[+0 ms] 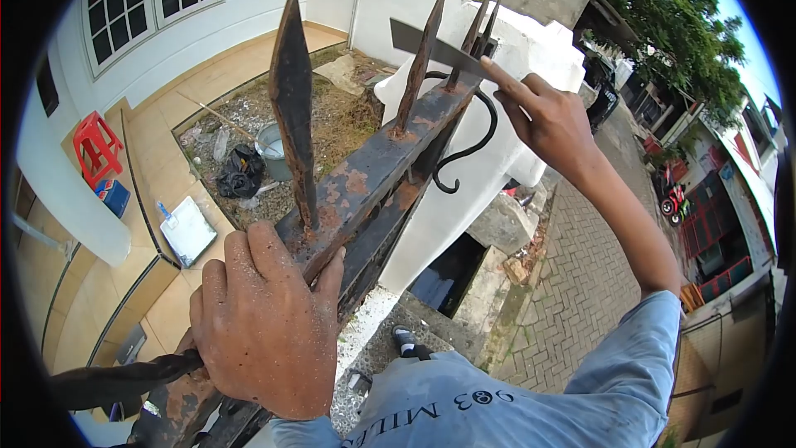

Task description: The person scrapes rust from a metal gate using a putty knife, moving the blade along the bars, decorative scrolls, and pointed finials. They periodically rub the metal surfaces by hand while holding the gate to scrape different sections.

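Note:
My left hand [269, 323], speckled with dust, is wrapped over the top rail of a dark iron fence [352, 182] whose paint is flaking to rust. Just beyond its knuckles a spear-shaped fence spike [292, 91] rises from the rail. Farther along, my right hand [547, 116] grips a flat grey metal scraper blade [431, 48], index finger stretched along it; the grip end is hidden in the hand. The blade overlaps a second spike [421, 62] in this view. Below it, a curled iron scroll [485, 137] sticks out from the fence side.
A white wall pillar [531, 58] stands at the fence's far end. Left lie a bucket [272, 149], a black plastic bag [240, 172], a white dustpan [188, 231] and a red stool [97, 148]. An open drain [448, 274] and paved lane [572, 257] lie right.

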Tool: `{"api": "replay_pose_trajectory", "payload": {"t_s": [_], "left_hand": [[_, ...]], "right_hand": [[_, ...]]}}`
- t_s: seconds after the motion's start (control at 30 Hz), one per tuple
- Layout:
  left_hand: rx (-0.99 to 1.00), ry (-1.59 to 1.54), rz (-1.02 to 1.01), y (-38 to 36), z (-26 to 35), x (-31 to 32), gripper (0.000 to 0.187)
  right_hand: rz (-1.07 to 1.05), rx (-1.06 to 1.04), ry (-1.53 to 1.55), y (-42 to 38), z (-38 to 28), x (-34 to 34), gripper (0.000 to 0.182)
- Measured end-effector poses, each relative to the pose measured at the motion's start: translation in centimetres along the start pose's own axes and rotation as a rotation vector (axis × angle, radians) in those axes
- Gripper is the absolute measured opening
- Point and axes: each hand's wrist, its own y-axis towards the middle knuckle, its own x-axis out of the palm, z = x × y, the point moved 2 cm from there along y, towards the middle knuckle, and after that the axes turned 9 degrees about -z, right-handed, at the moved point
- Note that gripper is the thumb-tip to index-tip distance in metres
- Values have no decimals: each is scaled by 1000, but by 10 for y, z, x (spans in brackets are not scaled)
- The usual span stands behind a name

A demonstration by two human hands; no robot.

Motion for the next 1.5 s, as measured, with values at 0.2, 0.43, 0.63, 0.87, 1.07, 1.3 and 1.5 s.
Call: {"api": "replay_pose_trajectory", "payload": {"t_s": [0.2,0.43,0.63,0.87,1.07,1.3,1.5], "left_hand": [[-13,1,-11,0,1,-1,60],[-4,2,12,-1,0,1,61],[-17,5,-18,0,1,-1,62],[-14,-4,-37,-1,0,0,59],[16,-10,12,-1,0,1,57],[25,-32,0,-3,0,2,57],[41,-40,-36,-4,-1,1,55]], "right_hand": [[10,66,20,4,3,-9,61],[70,63,42,3,6,-9,59],[55,110,-84,18,7,-33,56],[84,156,-43,21,1,-35,53],[39,191,-16,24,-6,-33,54],[-60,241,-84,26,-28,-33,54],[-102,250,-133,32,-33,-38,55]]}}
